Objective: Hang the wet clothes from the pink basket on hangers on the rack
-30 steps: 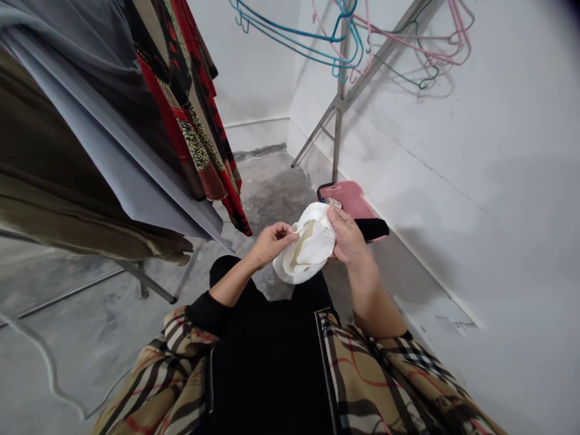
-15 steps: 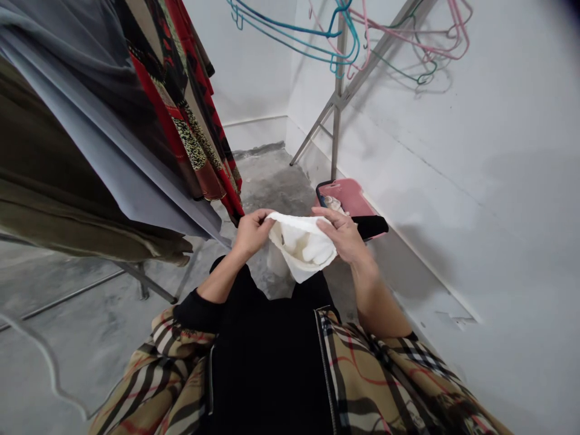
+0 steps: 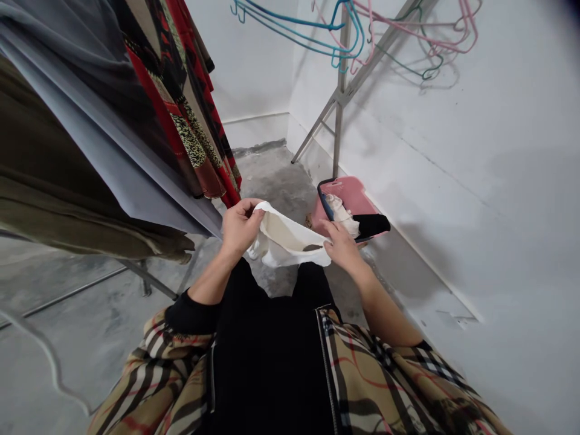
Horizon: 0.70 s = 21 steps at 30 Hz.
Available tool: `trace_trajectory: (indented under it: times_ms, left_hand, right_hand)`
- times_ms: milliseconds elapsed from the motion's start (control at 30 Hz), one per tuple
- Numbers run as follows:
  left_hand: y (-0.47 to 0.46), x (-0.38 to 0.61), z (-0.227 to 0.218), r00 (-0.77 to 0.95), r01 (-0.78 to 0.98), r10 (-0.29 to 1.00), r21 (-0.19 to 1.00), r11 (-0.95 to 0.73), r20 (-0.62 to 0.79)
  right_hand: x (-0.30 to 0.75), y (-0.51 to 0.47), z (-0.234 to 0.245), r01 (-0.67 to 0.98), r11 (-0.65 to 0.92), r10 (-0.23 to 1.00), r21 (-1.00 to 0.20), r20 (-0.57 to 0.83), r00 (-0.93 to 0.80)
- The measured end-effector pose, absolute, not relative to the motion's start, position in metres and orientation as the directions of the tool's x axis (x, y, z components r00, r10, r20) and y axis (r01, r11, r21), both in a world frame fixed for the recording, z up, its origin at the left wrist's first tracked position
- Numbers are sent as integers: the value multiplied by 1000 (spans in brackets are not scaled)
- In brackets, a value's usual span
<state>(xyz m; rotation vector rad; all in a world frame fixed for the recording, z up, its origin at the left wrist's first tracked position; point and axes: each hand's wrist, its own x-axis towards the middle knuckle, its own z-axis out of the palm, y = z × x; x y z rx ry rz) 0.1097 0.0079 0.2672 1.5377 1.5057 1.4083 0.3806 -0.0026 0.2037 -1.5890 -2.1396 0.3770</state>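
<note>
A small white cloth garment [image 3: 294, 237] is stretched between my hands above my knees, its opening facing up; its exact kind is unclear. My left hand [image 3: 241, 228] pinches the upper left edge between thumb and fingers. On the other side, my right hand [image 3: 345, 246] grips the right end, lower than the left. Just beyond my right hand, a pink basket [image 3: 352, 192] with a dark handle stands on the floor. White cloth [image 3: 341, 216] and a black cloth [image 3: 374, 225] lie in it, the black one draped over the rim.
Grey, olive and red-patterned clothes [image 3: 194, 139] hang close on the left. Blue hangers [image 3: 299, 37], pink hangers [image 3: 446, 43] and a green hanger [image 3: 426, 74] hang from a metal rack [image 3: 338, 124] ahead. A white wall [image 3: 507, 199] is at the right, a white hose [image 3: 53, 362] lower left.
The white garment has been pulled wider and now slants down to the right. My left hand moved left and up; my right hand moved slightly down, uncovering more of the basket.
</note>
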Motion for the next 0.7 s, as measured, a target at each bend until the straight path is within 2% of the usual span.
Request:
trace_trajectory:
  times_ms: [67,133,233,300,433,533,600,700]
  left_hand:
    - [10,105,267,-209,397,926,893,-212,313]
    - [12,99,268,-226,449,916,870,-204,332]
    - [13,91,270,-234,519,907,834,-188,350]
    - [12,86,269,-229,496,920,851,-172,319]
    - [10,82,269,-119,300,983,949,-98,139]
    - [7,85,276,-53,215,992,971,-101,114]
    - [2,88,283,-60,132,990,984,-117,126]
    - [-7,92,292,-70,5,991,993,-115,115]
  right_hand:
    - [387,-1,207,807,268,960,-526,213,-180]
    - [393,2,216,741,221,973,-635,198,-121]
    - [400,5,232,560,167,986,-812,154,-69]
    - [402,6,243,463,175,984,-869,168,-56]
    - [402,13,264,422,265,956,-867,294,5]
    - [403,23,276,437,362,914,-824,405,6]
    - [403,34,283,463,397,910,-793,405,-86]
    - [402,54,298,517,413,910,-750,320,-263]
